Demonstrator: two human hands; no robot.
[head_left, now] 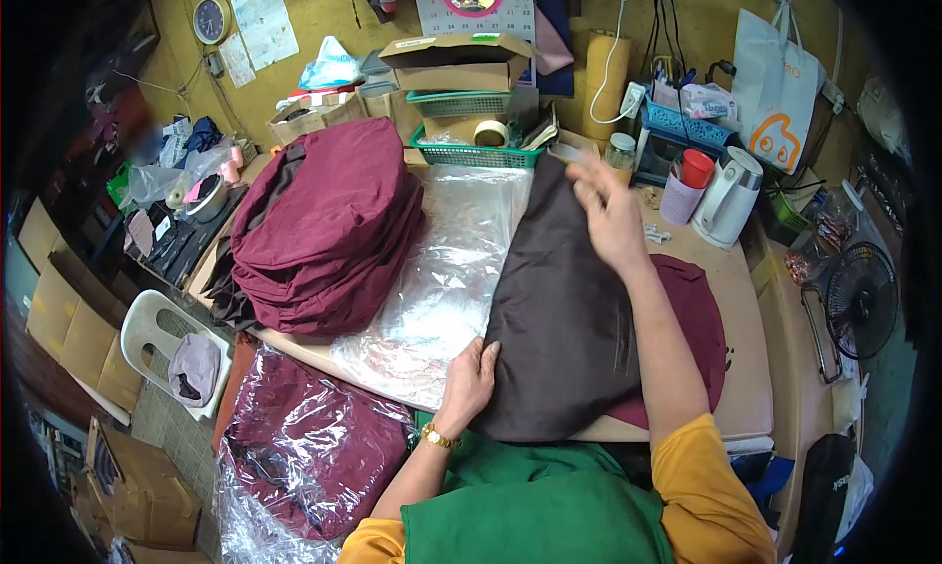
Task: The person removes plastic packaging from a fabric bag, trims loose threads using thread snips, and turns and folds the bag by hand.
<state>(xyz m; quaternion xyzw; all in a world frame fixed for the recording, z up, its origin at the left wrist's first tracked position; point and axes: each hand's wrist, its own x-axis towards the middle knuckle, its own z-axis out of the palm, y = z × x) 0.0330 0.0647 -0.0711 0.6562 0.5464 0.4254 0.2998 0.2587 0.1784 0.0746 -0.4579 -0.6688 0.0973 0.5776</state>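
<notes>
A dark brown fabric piece (pixel 564 309) with a slit-like seam near its right side lies lengthwise on the table in front of me. My left hand (pixel 473 376), with a gold watch at the wrist, pinches its near left edge. Over its far end is my right hand (pixel 610 211), fingers stretched and apart, slightly blurred. Maroon fabric (pixel 687 338) shows from under the dark piece on the right. Left of it lie clear plastic sleeves (pixel 442 260), partly beneath a pile of folded maroon fabric bags (pixel 329 221).
A plastic-wrapped maroon bundle (pixel 314 446) sits low at the table's front left. Behind are a green basket (pixel 476 154) and a cardboard box (pixel 456 64). A white kettle (pixel 728 196), a red cup (pixel 696 169) and a black fan (pixel 861 299) stand on the right.
</notes>
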